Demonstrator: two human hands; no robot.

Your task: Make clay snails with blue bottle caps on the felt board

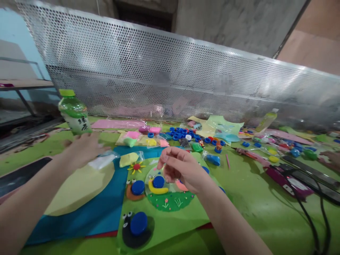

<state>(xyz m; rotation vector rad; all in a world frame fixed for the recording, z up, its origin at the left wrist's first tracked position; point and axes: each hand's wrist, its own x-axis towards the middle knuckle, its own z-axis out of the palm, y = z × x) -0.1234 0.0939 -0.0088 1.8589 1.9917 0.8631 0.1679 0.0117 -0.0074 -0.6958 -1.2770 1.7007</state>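
Observation:
My left hand (pixel 84 148), smeared by motion, is over the left side beside a clear packet of white clay (pixel 102 161); whether it touches the packet I cannot tell. My right hand (pixel 182 166) hovers with curled fingers over a green sheet (pixel 186 219); anything held in them is hidden. On that sheet is a round clay picture (pixel 170 203) with a yellow snail (pixel 158 190) that has a blue bottle cap for a shell. Brown (pixel 136 189) and black (pixel 138 230) clay snails with blue caps lie to its left, below a red-and-yellow clay sun (pixel 136 167).
A cream paper shape (pixel 79 187) lies on blue paper (pixel 106 216). A green tea bottle (pixel 74 113) stands at back left. Blue caps (pixel 183 134) and clay packets spread before a perforated metal panel (pixel 132 63). Cables (pixel 305 209) and another person's hand (pixel 330 159) are at right.

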